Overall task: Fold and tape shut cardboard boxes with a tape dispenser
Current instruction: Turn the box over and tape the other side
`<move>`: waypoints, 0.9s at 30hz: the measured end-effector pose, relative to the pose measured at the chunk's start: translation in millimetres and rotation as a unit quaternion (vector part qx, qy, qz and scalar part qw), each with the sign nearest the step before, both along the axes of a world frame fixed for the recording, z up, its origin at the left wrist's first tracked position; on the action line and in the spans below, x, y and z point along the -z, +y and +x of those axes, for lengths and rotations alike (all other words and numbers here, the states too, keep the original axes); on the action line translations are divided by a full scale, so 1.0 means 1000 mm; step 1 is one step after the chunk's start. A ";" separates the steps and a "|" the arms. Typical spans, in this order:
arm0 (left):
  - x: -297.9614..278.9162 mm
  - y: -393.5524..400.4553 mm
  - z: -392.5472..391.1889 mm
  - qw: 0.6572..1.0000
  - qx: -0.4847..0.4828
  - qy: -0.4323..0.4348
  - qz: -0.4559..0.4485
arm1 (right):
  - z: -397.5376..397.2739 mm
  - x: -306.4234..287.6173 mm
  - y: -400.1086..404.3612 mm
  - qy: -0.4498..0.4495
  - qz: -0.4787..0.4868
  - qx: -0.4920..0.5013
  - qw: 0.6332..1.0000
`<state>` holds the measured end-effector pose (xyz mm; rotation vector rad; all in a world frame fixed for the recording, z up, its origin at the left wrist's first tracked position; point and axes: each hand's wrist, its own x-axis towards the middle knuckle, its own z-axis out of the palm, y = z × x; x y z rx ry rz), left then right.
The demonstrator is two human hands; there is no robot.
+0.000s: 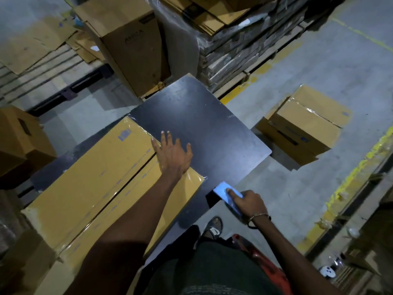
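1. Right hand (pixel 247 200), nearest the person, gripped the blue tape dispenser (pixel 228 193) at the near edge of the dark worktop (pixel 212 124).
2. Left hand (pixel 173 153), fingers spread and released, rested on the far end of the cardboard box (pixel 95 179) lying on the worktop; its centre seam appeared already taped.
3. Beyond, 1 taped box (pixel 306 124) sat on the floor, apparently finished; flat cardboard (pixel 212 20) stacked farther off apparently remained to be folded.

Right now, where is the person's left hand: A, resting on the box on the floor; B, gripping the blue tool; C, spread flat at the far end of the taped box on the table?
C: the left hand lies with fingers spread on the far end of the taped box, while the right hand holds the blue tool.
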<state>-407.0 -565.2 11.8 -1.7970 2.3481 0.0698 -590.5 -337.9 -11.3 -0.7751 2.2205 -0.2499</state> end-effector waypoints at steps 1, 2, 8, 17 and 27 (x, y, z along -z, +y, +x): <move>0.002 0.001 0.001 1.000 0.002 0.004 -0.003 | -0.003 -0.002 -0.003 0.011 -0.013 -0.007 1.000; 0.003 0.001 0.001 1.000 0.003 0.008 -0.004 | -0.002 -0.005 -0.010 0.026 -0.025 -0.020 0.999; -0.002 0.000 0.006 0.994 -0.009 0.110 -0.001 | 0.001 0.007 -0.065 0.154 -0.131 -0.120 0.972; 0.000 0.049 0.067 0.946 -0.024 0.323 0.001 | 0.009 0.019 -0.089 0.161 -0.042 -0.193 0.967; 0.012 0.094 0.082 0.969 -0.033 0.244 -0.024 | 0.116 -0.025 -0.095 0.080 -0.394 -0.252 0.880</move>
